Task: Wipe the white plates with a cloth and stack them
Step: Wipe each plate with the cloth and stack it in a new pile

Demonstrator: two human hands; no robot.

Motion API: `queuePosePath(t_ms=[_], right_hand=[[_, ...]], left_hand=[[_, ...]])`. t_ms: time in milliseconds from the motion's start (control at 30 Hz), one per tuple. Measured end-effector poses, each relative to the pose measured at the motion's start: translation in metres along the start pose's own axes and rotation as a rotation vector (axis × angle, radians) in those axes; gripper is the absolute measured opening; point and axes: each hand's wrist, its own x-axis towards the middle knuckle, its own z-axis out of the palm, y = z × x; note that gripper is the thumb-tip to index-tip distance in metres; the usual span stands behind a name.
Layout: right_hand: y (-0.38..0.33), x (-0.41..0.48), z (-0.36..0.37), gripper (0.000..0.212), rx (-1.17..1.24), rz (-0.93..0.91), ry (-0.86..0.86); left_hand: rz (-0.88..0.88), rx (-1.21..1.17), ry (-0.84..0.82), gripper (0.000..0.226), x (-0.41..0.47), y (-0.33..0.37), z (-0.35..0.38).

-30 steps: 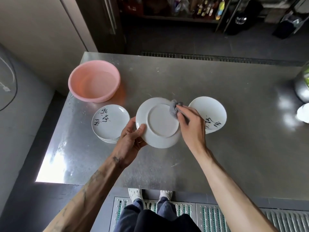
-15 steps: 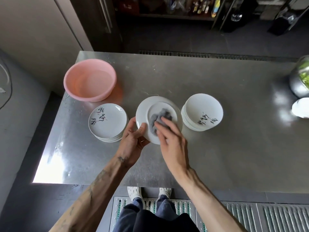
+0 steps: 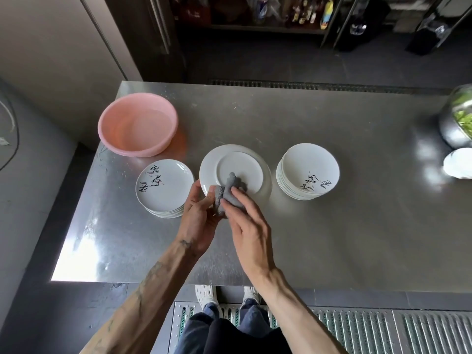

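My left hand (image 3: 198,221) grips the near-left rim of a white plate (image 3: 240,167), held tilted with its underside facing me above the steel table (image 3: 332,238). My right hand (image 3: 249,226) presses a grey cloth (image 3: 228,194) against the plate's lower edge, fingers curled over the cloth. A stack of white plates with black writing (image 3: 164,187) sits to the left. Another stack of the same plates (image 3: 310,171) stands to the right.
A pink plastic basin (image 3: 138,127) holding water sits at the table's far left. A shiny metal bowl with greens (image 3: 457,121) and a white object (image 3: 458,166) are at the right edge. The table's front edge runs just before my feet.
My right hand has dragged the cloth from the plate's far right rim across the middle down to its near-left edge. The left hand kept its hold on the plate.
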Motion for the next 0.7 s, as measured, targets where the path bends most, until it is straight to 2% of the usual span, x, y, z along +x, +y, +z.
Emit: queuePosePath(t_ms=[133,233,300,533,700], right_hand=[[0.008,0.001,-0.011,0.035,0.019,0.087,0.076],[0.003,-0.004,-0.006,0.038,-0.013,-0.028,0.01],[0.011,-0.003,-0.009,0.039,-0.005,-0.026,0.024],[0.046,0.024,-0.027,0.034,0.161,0.234,0.146],[0.059,0.075,-0.039,0.032,0.254,0.39,0.013]], left_hand=[[0.008,0.001,0.045,0.02,0.0,0.004,-0.005],[-0.015,-0.006,0.025,0.02,-0.002,0.003,-0.007],[-0.021,0.006,0.011,0.021,-0.002,0.003,-0.009],[-0.064,0.124,0.002,0.023,0.0,0.007,-0.018],[-0.119,0.165,-0.052,0.025,-0.001,0.012,-0.027]])
